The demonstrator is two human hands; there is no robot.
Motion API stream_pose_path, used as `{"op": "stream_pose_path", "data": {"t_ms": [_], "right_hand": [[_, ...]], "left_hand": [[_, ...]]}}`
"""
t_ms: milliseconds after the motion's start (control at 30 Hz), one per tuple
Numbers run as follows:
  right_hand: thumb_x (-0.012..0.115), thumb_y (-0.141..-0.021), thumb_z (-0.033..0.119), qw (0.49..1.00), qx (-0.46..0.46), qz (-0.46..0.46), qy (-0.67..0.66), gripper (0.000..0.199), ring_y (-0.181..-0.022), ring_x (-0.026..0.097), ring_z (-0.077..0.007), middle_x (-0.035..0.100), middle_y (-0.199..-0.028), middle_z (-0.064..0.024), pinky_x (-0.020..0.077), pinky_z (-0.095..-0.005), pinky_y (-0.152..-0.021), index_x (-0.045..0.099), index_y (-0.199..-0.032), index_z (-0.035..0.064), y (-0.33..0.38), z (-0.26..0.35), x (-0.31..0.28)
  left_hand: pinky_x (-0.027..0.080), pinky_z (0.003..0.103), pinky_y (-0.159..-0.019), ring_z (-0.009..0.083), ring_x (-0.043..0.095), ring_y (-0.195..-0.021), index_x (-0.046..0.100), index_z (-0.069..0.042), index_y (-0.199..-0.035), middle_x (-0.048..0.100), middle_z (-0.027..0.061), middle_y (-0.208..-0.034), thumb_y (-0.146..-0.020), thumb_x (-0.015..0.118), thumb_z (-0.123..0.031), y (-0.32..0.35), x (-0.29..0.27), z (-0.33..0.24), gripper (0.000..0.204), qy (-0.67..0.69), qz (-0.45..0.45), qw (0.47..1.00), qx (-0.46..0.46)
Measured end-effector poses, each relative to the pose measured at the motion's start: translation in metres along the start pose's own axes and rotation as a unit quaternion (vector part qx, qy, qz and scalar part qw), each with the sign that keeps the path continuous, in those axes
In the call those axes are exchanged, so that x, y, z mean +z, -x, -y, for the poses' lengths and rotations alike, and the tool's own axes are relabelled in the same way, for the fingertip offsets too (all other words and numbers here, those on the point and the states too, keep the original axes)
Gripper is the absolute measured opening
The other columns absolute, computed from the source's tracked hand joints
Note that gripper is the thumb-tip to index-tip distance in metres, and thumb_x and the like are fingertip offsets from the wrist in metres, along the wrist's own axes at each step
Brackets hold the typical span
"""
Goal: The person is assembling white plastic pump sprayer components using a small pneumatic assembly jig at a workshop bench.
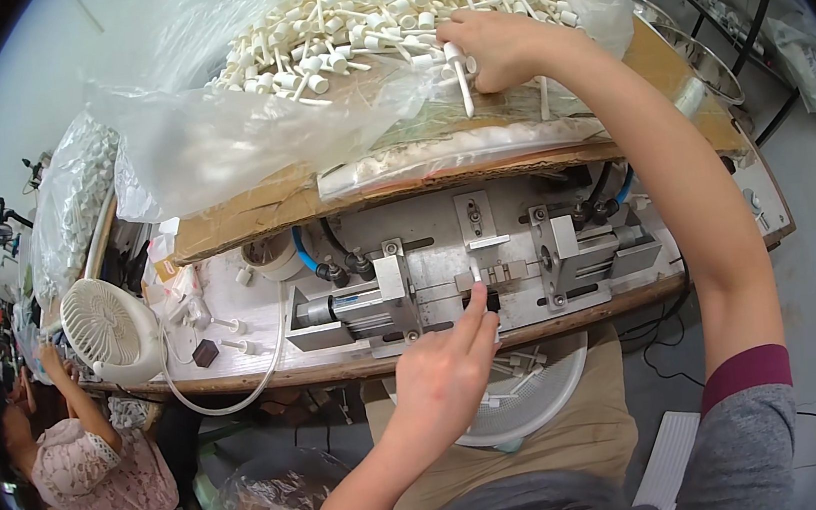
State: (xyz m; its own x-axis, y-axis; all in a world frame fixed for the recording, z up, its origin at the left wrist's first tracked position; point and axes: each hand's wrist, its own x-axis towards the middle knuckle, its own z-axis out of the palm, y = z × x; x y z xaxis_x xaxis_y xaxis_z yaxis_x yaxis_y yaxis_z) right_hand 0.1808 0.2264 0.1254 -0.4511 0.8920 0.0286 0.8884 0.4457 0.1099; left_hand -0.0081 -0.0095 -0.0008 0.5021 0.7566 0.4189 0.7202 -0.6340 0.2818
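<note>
Low in the middle, my left hand (pixel 446 371) rests at the metal fixture (pixel 506 272), index finger stretched out and its tip at a small white stem (pixel 476 269) set in the fixture. The other fingers lie partly bent, and the thumb is hidden. Farther off, my right hand (pixel 495 49) is closed at the near edge of the heap, with a white mallet-shaped plastic piece (pixel 463 85) between its fingers, stem hanging down. Many like pieces form the heap (pixel 372 22) on a plastic sheet. A second stem (pixel 543 96) hangs below my right wrist.
Clamp blocks with cylinders (pixel 354 306) (pixel 594 254) flank the fixture. A white fan (pixel 110 329) stands left; a hose (pixel 234 408) loops over the table edge. A white mesh basket (pixel 545 395) with loose pieces sits on my lap. Another person (pixel 99 456) works at far left.
</note>
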Motion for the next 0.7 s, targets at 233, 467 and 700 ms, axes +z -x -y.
{"op": "stream_pose_path", "data": {"t_ms": [233,467,700], "right_hand": [[0.071,-0.08,0.017,0.994,-0.041,-0.079,-0.058,0.032,-0.094,0.066,-0.032,0.066,-0.097,-0.0154,0.0526,-0.0418,-0.082,0.062,-0.107,0.002,0.012,0.008,0.0],[0.079,-0.08,0.027,0.984,-0.005,-0.122,-0.129,0.034,-0.06,0.052,-0.0223,0.054,-0.064,-0.0085,0.0419,-0.0361,-0.059,0.059,-0.076,0.0003,0.022,0.008,-0.011],[0.075,-0.084,0.018,0.917,-0.049,-0.305,-0.251,0.019,-0.062,0.056,-0.011,0.066,-0.077,-0.0098,0.0447,-0.0291,-0.059,0.071,-0.096,0.003,0.033,-0.036,0.013]], "left_hand": [[0.05,0.031,-0.054,0.0221,0.062,-0.054,0.067,-0.009,-0.099,0.067,0.0113,-0.122,-0.076,0.077,-0.017,-0.012,-0.003,0.003,0.026,-0.023,0.022,1.0,-0.001],[0.051,0.031,-0.052,0.0226,0.062,-0.051,0.069,-0.01,-0.098,0.068,0.0108,-0.121,-0.075,0.078,-0.019,-0.009,0.0,0.006,0.026,-0.002,0.006,1.0,-0.008],[0.051,0.03,-0.053,0.0224,0.063,-0.053,0.069,-0.009,-0.1,0.067,0.0123,-0.122,-0.075,0.079,-0.018,-0.007,0.001,0.007,0.028,0.01,-0.004,1.0,0.009]]}}
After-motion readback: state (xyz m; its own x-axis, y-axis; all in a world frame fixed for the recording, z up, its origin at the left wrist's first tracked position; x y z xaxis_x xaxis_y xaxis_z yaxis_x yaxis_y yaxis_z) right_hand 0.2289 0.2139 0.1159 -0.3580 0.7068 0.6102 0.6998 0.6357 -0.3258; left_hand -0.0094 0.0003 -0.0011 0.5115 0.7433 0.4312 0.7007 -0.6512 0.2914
